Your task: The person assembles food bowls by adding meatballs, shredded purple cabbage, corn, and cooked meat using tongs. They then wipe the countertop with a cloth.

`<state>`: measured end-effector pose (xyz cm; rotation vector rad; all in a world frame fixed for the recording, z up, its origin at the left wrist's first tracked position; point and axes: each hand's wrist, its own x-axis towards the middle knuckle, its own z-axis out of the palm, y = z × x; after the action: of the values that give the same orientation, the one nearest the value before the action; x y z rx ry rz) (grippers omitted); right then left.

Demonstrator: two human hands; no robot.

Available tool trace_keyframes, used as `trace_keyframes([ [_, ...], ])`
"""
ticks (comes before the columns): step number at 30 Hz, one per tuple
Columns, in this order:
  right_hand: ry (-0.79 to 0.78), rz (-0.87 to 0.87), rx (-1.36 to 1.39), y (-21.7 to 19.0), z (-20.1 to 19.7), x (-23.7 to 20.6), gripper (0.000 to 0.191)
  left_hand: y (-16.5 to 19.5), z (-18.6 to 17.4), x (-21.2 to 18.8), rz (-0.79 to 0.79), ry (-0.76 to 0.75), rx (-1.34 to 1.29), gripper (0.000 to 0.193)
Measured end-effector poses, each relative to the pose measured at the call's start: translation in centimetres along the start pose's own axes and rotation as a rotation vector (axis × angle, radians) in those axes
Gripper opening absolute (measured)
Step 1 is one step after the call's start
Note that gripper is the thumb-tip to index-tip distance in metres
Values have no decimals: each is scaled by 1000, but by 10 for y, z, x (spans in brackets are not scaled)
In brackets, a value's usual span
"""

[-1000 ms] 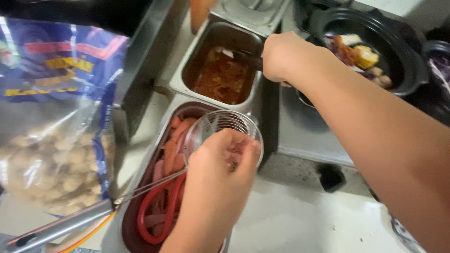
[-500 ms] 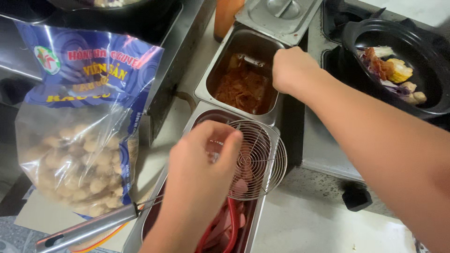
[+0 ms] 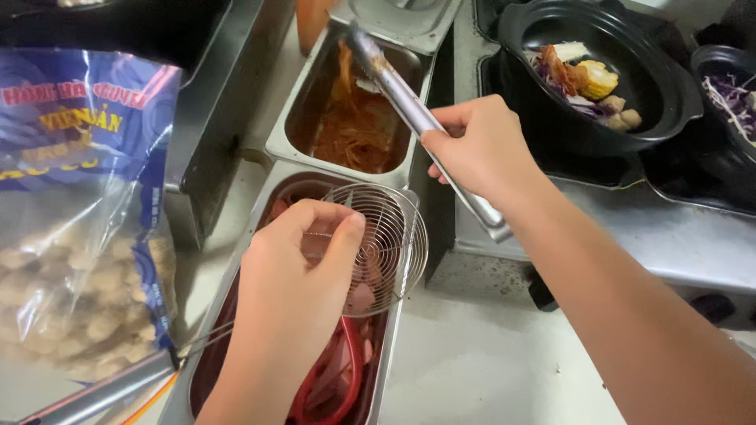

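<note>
My left hand (image 3: pixel 295 271) pinches the rim of a round wire skimmer (image 3: pixel 384 244) that lies over a steel tray (image 3: pixel 394 346) of pink sliced sausage and red casing. My right hand (image 3: pixel 476 145) grips metal tongs (image 3: pixel 398 86), whose tips lift shredded orange-red food out of a second steel tray (image 3: pixel 303 110) just beyond. The skimmer's long handle (image 3: pixel 102 389) runs down to the lower left.
A clear and blue bag of pale meatballs (image 3: pixel 75 236) stands at the left. Right of the trays, a black pot (image 3: pixel 598 79) holds mixed ingredients, and another black pot (image 3: pixel 728 94) holds purple cabbage. A pale counter (image 3: pixel 488 354) lies below.
My right hand has raised the tongs out of the far tray with food hanging from the tips. My left hand keeps hold of the skimmer rim, and the view has shifted slightly.
</note>
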<state>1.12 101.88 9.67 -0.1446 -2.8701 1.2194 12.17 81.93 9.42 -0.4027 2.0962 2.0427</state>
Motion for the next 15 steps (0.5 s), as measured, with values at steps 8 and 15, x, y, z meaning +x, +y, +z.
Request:
trace_keyframes([
  [8,-13,-7,-444,2,-8,-3,33,-5,2,-14,31,29,136,28],
  [15,-49,-120,-655,-5,-13,5,31,-5,2,-12,0,19,92,26],
])
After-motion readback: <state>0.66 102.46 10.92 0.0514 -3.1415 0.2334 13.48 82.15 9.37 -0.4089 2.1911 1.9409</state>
